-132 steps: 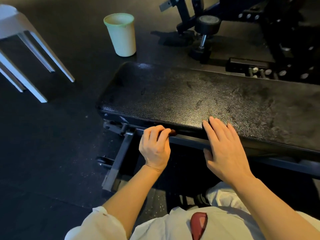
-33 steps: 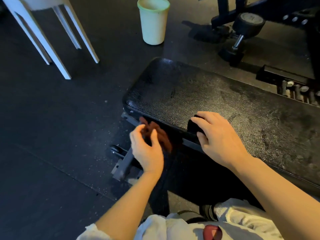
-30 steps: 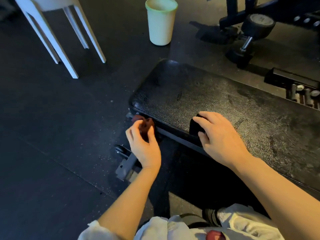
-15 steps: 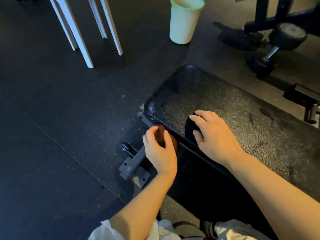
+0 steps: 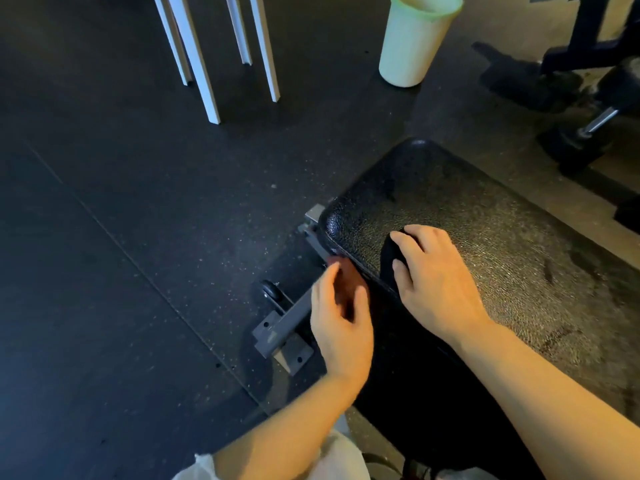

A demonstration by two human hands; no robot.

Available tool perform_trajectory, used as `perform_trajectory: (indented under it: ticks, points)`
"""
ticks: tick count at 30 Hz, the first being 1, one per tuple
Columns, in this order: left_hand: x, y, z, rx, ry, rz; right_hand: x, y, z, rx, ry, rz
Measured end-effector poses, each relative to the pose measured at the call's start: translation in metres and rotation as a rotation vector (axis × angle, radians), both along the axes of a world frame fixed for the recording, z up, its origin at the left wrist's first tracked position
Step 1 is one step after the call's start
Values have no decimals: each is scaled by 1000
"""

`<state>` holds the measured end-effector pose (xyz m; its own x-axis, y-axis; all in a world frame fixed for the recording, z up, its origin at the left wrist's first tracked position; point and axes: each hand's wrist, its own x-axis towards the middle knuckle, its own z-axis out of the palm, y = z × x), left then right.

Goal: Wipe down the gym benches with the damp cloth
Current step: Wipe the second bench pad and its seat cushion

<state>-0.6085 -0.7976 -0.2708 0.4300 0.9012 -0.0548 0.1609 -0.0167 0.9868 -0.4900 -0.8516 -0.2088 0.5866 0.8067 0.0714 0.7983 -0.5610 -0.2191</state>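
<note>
A black textured gym bench pad (image 5: 478, 223) runs from the middle to the right edge of the head view. My left hand (image 5: 341, 323) holds a small reddish-brown cloth (image 5: 343, 277) against the pad's near side edge, close to its left end; the hand is motion-blurred. My right hand (image 5: 433, 278) rests on the pad's near edge, with the fingers curled over a dark cloth (image 5: 389, 258) that drapes down the side.
The bench's grey metal foot (image 5: 284, 329) with a small wheel (image 5: 270, 291) sits on the black rubber floor. A pale green bin (image 5: 412, 43) stands beyond the bench, white stool legs (image 5: 207, 57) at upper left, and a dumbbell (image 5: 588, 129) and black machine frame at upper right.
My left hand has rubbed the reddish cloth back and forth along the pad's near side edge toward its left end. My right hand has stayed on the pad, and the view shifted left.
</note>
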Motion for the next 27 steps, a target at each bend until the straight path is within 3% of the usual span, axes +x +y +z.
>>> perform_trajectory:
  ticks: [2, 7, 10, 19, 23, 27]
  points:
    - [-9, 0, -5, 23, -13, -67, 1, -2, -5, 32, -18, 9]
    - [13, 62, 4, -41, 62, 319, 4, -9, -14, 64, -33, 21]
    - [22, 55, 13, 7, 38, 252, 4, -8, -14, 52, -36, 18]
    - [-13, 4, 10, -210, -40, -119, -1, -9, -12, 50, -42, 12]
    - [-12, 42, 7, -230, -105, 109, -1, -11, -14, 47, -48, 12]
    - [2, 74, 11, -101, -43, 81, 0, -11, -15, 69, -56, 13]
